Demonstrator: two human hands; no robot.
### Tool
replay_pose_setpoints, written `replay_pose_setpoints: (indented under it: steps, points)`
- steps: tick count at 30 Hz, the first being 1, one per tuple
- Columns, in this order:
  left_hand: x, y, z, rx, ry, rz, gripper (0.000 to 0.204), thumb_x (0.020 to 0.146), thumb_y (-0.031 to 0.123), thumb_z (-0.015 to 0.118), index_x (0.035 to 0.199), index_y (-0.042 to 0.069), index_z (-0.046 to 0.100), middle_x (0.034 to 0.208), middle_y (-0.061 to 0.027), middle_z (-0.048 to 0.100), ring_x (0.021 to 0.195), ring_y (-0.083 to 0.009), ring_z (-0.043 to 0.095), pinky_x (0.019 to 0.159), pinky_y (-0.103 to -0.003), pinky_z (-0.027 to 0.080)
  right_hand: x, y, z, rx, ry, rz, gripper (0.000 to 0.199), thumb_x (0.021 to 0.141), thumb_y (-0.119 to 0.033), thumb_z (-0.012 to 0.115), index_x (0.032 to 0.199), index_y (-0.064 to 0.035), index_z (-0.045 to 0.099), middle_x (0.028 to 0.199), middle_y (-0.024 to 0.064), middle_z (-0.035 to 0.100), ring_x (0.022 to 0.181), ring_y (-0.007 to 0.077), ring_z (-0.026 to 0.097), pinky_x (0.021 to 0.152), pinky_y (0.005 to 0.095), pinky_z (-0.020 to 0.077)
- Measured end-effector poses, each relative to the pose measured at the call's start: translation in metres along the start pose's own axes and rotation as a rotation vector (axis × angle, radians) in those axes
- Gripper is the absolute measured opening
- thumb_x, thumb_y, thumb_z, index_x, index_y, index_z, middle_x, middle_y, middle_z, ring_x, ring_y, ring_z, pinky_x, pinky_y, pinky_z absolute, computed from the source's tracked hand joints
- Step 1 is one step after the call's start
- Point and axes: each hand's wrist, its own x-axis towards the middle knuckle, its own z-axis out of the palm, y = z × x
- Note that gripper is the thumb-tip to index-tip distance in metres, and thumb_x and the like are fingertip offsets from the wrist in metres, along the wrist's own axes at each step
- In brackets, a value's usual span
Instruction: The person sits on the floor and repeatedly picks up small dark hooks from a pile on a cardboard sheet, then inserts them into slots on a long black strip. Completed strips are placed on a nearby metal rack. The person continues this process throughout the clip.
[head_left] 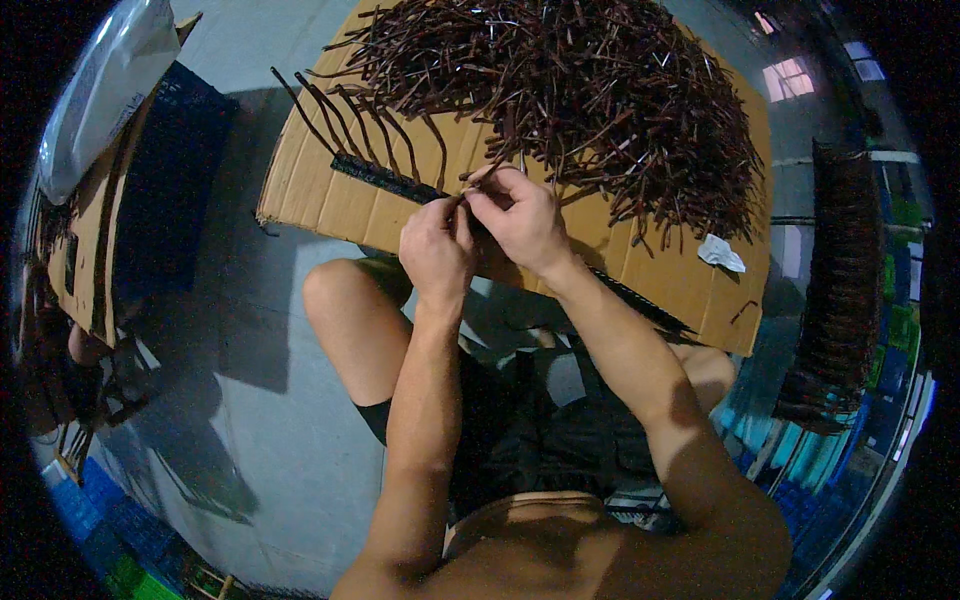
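Observation:
A long black strip (385,182) lies slantwise along the near edge of a cardboard sheet, its right part (640,305) showing beyond my right wrist. Several thin dark brown bent rods (405,145) stick out from its left end, spaced apart. My left hand (437,245) is closed on the strip, thumb and fingers together. Beside it, my right hand (522,215) pinches a thin brown rod (482,177) whose end meets the strip between both hands. Fingertips hide the exact spot where the rod and strip touch.
A large tangled heap of brown rods (570,80) covers the far part of the cardboard sheet (300,190). A crumpled white scrap (720,253) lies at its right. Farther right hangs or stands a dark rack of rods (845,270). At left are a blue box (185,170) and plastic bag (105,95).

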Motion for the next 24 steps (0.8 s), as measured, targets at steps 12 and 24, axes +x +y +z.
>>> replay_pose_setpoints:
  steps: [12,24]
  points:
    - [0.002,-0.004,-0.004,0.020,0.016,-0.135,0.021,0.082,0.023,0.067,0.085,0.002,0.068,0.080,-0.0167,0.067,0.072,-0.0315,0.065,0.065,-0.036,0.050,0.064,0.014,-0.040,-0.345,-0.370,-0.118,0.017,0.078,-0.004,0.057,0.094,-0.0015,0.065,0.090,0.0140,0.063,0.085,0.0311,0.062,0.074,0.0352,0.0504]
    - [-0.005,-0.001,-0.001,-0.045,-0.068,-0.073,0.021,0.080,0.015,0.068,0.093,-0.001,0.065,0.086,-0.0172,0.067,0.076,-0.0318,0.066,0.070,-0.034,0.051,0.054,0.045,-0.044,-0.829,-0.025,-0.386,0.018,0.079,-0.004,0.054,0.095,-0.0068,0.062,0.098,0.0089,0.055,0.094,0.0292,0.053,0.078,0.0394,0.0463]
